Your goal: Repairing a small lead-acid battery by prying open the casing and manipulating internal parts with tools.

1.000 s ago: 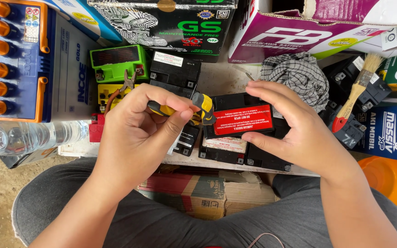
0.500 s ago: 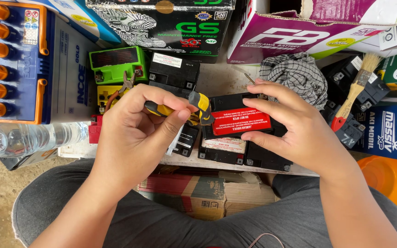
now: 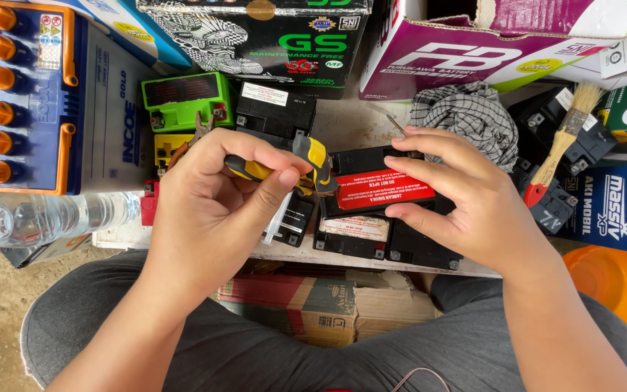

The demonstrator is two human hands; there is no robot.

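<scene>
as held, black battery (image 3: 371, 190), red label

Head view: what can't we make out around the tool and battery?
- Tool tip: head view, hidden at the battery edge.
- Tool handle: mostly covered by left hand.
- Battery's right side: covered by right hand.
- Bottle: cut off by the left edge.
</scene>
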